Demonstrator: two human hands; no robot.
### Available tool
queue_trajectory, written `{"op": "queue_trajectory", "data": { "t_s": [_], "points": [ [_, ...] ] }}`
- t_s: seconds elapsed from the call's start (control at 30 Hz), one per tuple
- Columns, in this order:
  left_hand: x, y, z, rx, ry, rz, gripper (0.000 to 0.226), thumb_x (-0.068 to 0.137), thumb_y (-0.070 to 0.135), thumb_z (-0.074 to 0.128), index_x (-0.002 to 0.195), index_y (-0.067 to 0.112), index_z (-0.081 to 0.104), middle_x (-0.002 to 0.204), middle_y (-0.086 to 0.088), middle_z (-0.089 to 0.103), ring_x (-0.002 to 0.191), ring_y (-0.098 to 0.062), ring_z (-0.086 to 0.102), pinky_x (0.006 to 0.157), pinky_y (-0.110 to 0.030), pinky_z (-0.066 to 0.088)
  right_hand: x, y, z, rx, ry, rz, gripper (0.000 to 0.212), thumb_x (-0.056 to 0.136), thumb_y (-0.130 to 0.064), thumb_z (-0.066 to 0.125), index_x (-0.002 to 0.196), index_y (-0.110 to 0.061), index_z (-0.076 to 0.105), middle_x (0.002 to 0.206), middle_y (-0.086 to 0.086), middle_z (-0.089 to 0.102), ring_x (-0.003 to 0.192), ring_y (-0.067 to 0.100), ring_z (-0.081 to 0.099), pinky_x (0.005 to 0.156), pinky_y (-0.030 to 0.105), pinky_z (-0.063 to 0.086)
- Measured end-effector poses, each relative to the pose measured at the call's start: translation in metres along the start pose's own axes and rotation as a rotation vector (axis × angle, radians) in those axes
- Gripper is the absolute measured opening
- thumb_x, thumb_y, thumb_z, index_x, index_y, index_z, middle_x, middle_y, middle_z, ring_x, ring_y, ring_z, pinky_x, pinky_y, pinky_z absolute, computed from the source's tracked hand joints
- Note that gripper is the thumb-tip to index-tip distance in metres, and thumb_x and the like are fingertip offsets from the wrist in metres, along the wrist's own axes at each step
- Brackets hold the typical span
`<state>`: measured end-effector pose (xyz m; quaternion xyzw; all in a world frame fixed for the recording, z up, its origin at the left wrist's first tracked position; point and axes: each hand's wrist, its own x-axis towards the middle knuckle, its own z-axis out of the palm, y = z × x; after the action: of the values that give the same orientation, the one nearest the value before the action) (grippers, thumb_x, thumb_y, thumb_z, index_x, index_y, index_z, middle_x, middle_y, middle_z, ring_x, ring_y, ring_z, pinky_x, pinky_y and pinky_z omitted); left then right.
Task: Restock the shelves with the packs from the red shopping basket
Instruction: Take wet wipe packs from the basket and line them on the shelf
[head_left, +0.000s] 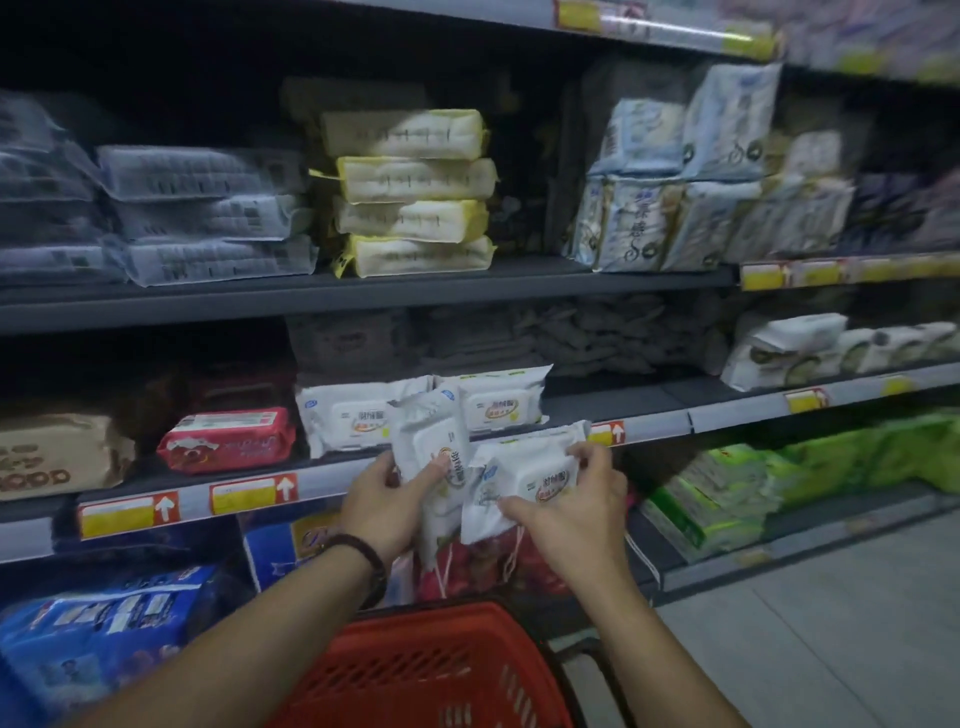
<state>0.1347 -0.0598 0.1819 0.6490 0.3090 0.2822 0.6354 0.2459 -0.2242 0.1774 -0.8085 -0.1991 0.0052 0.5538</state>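
My left hand (382, 501) grips a white wet-wipe pack (428, 447) held upright in front of the middle shelf edge (649, 423). My right hand (571, 506) pinches a second white wipe pack (524, 475) lying flatter, just right of the first. Both packs hover below two matching white packs (353, 415) that stand on that shelf. The red shopping basket (431, 670) sits low in front of me, under my forearms; its contents are hidden from view.
A red pack (228, 439) and a brown carton (57, 454) sit left on the same shelf. Yellow-edged packs (415, 195) and grey packs (208, 215) are stacked on the shelf above. Green packs (727, 493) fill the lower right shelf, blue packs (98, 634) the lower left.
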Motion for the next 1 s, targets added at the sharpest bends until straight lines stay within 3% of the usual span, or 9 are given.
{"op": "queue_trajectory", "data": {
  "t_s": [0.1,0.2,0.37,0.43,0.6,0.77,0.83,1.0],
  "points": [
    [0.017,-0.001,0.028,0.045,-0.026,-0.007,0.039,0.071,0.055,0.088,0.101,0.033,0.076,0.095,0.006,0.082,0.088,-0.021,0.079,0.083,-0.054,0.064,0.026,0.011,-0.020,-0.004,0.117,0.038,0.086,0.058,-0.033,0.101,0.122,-0.031,0.043,0.123,0.003,0.038,0.099,0.020,0.055,0.086,0.030,0.046],
    [0.033,-0.001,0.052,0.054,-0.010,-0.031,0.047,0.060,0.054,0.090,0.099,0.034,0.073,0.092,0.004,0.082,0.085,-0.024,0.079,0.078,-0.057,0.064,0.064,0.014,-0.037,-0.007,0.210,0.048,0.089,0.059,-0.037,0.102,0.125,-0.026,0.045,0.126,0.005,0.039,0.096,0.019,0.047,0.088,0.028,0.041],
    [0.044,0.004,0.086,0.086,-0.017,-0.058,0.039,0.067,0.025,0.093,0.099,0.025,0.071,0.088,-0.002,0.080,0.075,-0.029,0.079,0.059,-0.054,0.064,0.134,0.024,-0.047,-0.096,0.351,0.043,0.093,0.059,-0.046,0.100,0.130,-0.017,0.046,0.135,0.016,0.050,0.116,0.034,0.056,0.096,0.036,0.046],
    [0.048,0.002,0.092,0.132,-0.051,-0.025,0.043,0.065,0.029,0.093,0.101,0.025,0.070,0.083,-0.003,0.080,0.068,-0.034,0.077,0.064,-0.054,0.064,0.159,0.034,-0.040,-0.123,0.378,0.028,0.095,0.059,-0.048,0.100,0.131,-0.017,0.046,0.134,0.015,0.051,0.119,0.035,0.057,0.097,0.038,0.048],
    [0.060,-0.008,0.101,0.191,-0.001,0.040,0.037,0.068,0.038,0.095,0.100,0.031,0.075,0.088,0.011,0.081,0.079,-0.018,0.078,0.074,-0.050,0.066,0.212,0.061,-0.017,-0.269,0.409,-0.019,0.100,0.058,-0.057,0.096,0.136,-0.020,0.047,0.134,0.010,0.051,0.118,0.036,0.061,0.094,0.045,0.055],
    [0.073,-0.015,0.111,0.141,0.010,0.008,0.036,0.067,0.035,0.096,0.097,0.032,0.077,0.091,0.012,0.081,0.079,-0.019,0.077,0.076,-0.045,0.064,0.246,0.079,0.015,-0.326,0.402,-0.084,0.100,0.059,-0.062,0.092,0.136,-0.021,0.044,0.132,0.008,0.051,0.111,0.035,0.064,0.086,0.044,0.059],
    [0.077,-0.015,0.116,0.128,0.025,0.001,0.036,0.064,0.037,0.097,0.094,0.036,0.077,0.091,0.011,0.081,0.080,-0.019,0.079,0.076,-0.047,0.064,0.258,0.079,0.026,-0.374,0.383,-0.105,0.097,0.062,-0.059,0.091,0.137,-0.018,0.044,0.131,0.010,0.051,0.108,0.034,0.064,0.085,0.042,0.057],
    [0.079,-0.017,0.126,0.088,0.065,-0.025,0.040,0.062,0.026,0.098,0.095,0.023,0.076,0.084,0.006,0.082,0.075,-0.020,0.080,0.068,-0.046,0.066,0.277,0.080,0.041,-0.409,0.346,-0.046,0.090,0.067,-0.042,0.093,0.136,-0.010,0.044,0.133,0.016,0.048,0.106,0.038,0.065,0.088,0.042,0.057]
  ]
}}
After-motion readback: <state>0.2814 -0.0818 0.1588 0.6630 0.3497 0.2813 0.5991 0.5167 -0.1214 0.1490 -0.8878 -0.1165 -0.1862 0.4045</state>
